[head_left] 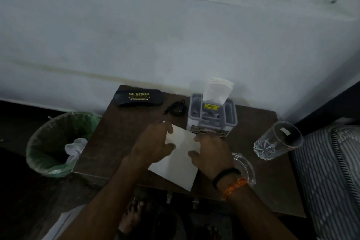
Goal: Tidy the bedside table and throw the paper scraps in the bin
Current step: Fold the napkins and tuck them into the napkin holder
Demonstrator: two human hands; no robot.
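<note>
Left hand (153,143) | right hand (211,154) | both pinch white paper sheet (175,165), flat, creased | on table (120,136)

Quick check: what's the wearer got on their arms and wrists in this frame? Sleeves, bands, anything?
Both forearms are bare, with no sleeves in view. The right hand has two things at its wrist: a plain black wristband and, just behind it, an orange thread bracelet. The left hand and its wrist show nothing worn. No gloves, and no rings can be made out in the dim, slightly blurred picture.
</note>
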